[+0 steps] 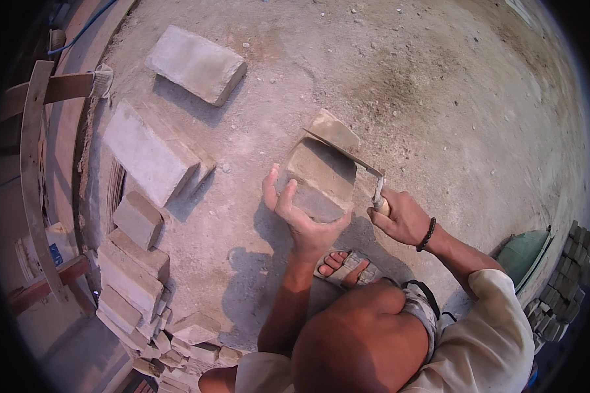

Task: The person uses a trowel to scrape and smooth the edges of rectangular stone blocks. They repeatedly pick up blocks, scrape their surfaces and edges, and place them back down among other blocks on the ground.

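Observation:
My left hand (305,223) grips a tan brick (321,167) from its near side, fingers and thumb spread around it, above the dirt ground. In my right hand (403,216) is a trowel, held by its pale handle (382,206). The thin trowel blade (347,152), seen nearly edge-on, lies across the brick's far end and shades its upper face. Just beyond the blade shows an angular tan piece (334,128); I cannot tell whether it is joined to the brick. A dark beaded bracelet circles my right wrist.
Large pale blocks (193,62) lie at the upper left, with a stack of bricks (134,281) below them. Wooden boards (36,164) stand along the left edge. A green rounded object (524,255) and more stacked bricks (570,268) are at right. My sandalled foot (347,267) is close below the brick.

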A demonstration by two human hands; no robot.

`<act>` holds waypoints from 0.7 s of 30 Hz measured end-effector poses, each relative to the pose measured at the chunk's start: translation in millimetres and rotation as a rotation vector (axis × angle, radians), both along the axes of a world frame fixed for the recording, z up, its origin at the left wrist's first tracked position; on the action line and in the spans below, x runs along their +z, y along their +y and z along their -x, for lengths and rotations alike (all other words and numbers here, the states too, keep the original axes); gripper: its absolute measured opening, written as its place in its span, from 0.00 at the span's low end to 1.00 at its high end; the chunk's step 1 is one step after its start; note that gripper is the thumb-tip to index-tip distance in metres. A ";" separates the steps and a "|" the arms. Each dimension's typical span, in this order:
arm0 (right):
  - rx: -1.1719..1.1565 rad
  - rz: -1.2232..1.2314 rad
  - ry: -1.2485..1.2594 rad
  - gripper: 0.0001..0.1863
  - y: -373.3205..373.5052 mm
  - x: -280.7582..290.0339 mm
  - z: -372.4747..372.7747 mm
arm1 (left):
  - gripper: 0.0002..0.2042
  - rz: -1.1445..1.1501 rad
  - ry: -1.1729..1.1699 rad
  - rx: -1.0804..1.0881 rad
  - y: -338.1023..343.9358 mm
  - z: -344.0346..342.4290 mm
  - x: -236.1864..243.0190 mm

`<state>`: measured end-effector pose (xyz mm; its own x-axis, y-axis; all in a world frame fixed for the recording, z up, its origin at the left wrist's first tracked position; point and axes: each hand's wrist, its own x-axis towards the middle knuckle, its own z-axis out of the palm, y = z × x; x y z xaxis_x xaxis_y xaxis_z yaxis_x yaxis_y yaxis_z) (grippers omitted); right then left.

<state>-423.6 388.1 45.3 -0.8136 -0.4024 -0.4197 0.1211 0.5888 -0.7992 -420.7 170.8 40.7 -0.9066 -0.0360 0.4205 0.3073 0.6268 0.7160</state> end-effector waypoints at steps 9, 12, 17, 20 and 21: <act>-0.019 0.157 0.028 0.15 7.5 24.2 -19.8 | 0.53 -0.018 -0.047 -0.016 5.3 2.9 5.5; -0.081 -0.105 -0.105 0.16 43.2 -12.0 8.6 | 0.54 0.036 -0.061 -0.054 3.3 6.3 7.9; -0.060 0.136 0.098 0.15 14.1 52.8 -0.5 | 0.55 -0.026 -0.034 -0.042 1.1 11.3 4.8; -0.128 0.013 0.018 0.17 24.5 -16.5 -33.0 | 0.46 -0.142 -0.048 -0.062 7.4 17.5 4.6; -0.199 -0.081 -0.251 0.17 43.4 -17.9 -11.3 | 0.42 -0.222 -0.061 -0.041 -0.7 22.2 -3.1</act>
<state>-412.4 431.5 27.4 -0.7398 -0.2033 -0.6414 0.4276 0.5939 -0.6815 -442.8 170.1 37.5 -0.9328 -0.0842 0.3504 0.2807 0.4402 0.8529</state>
